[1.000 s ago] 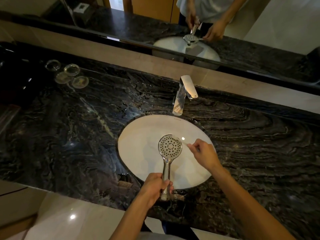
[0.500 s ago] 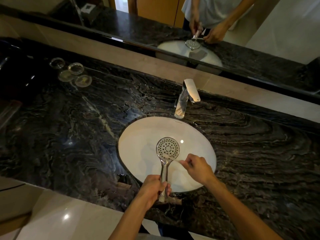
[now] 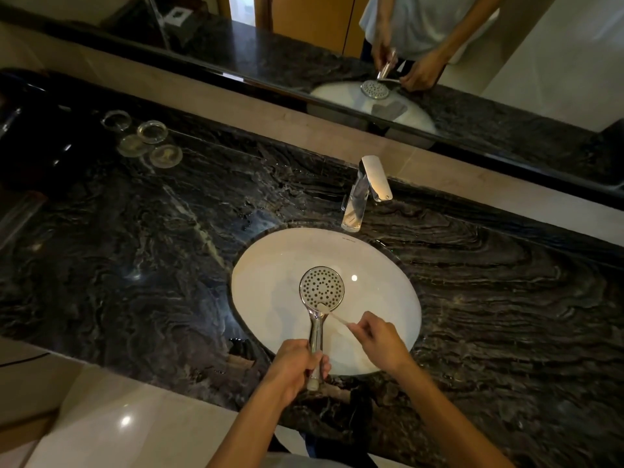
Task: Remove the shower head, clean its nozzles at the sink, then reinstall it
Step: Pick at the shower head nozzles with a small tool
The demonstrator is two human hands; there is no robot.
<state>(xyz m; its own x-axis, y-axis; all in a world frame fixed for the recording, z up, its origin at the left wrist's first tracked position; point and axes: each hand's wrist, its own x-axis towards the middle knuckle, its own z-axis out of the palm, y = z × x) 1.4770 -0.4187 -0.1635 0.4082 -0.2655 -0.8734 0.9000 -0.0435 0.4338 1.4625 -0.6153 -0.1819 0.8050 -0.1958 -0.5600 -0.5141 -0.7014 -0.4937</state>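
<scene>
A chrome shower head [image 3: 321,288] with a round dotted nozzle face is held upright over the white oval sink [image 3: 270,265]. My left hand [image 3: 297,366] grips the bottom of its handle. My right hand [image 3: 380,339] pinches a thin pale toothbrush [image 3: 332,314], whose bristle end touches the lower edge of the nozzle face. The chrome faucet [image 3: 366,192] stands behind the basin with no water running.
Dark veined marble countertop [image 3: 135,265] surrounds the sink. Several clear glass coasters or lids [image 3: 152,140] lie at the back left beside a dark object [image 3: 33,136]. A mirror [image 3: 439,62] runs along the back wall. Pale floor tiles show at the lower left.
The brush was at the right rim of the nozzle face, then pulled away below it; now its tip rests on the face's lower edge. The shower head stays held over the sink.
</scene>
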